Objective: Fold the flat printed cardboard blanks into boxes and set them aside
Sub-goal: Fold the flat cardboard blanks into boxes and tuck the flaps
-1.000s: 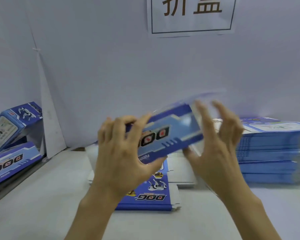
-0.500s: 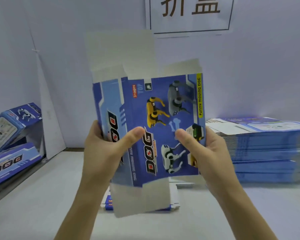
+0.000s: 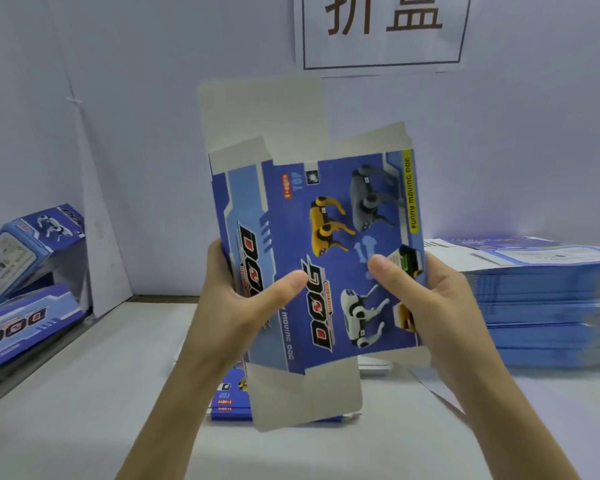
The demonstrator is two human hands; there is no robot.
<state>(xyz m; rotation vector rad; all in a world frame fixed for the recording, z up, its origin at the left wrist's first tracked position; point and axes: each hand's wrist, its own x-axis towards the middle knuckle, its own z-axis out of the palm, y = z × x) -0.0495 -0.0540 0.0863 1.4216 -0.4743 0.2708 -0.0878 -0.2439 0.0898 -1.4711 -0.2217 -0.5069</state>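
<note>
Hands [image 3: 326,299] hold blank [image 3: 329,258] upright, long axis vertical, flaps open.

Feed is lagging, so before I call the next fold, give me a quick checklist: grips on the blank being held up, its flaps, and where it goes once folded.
1. Left hand grips the blank at its left edge, thumb on the printed face: ok.
2. Right hand grips the right edge, thumb in front: ok.
3. Top flaps stand unfolded and free: ok.
4. Bottom flap hangs unfolded and free: ok.
5. Blank fully squared into a tube: cannot tell.
6. Finished boxes lie at the far left, marking the drop spot: ok.
</note>
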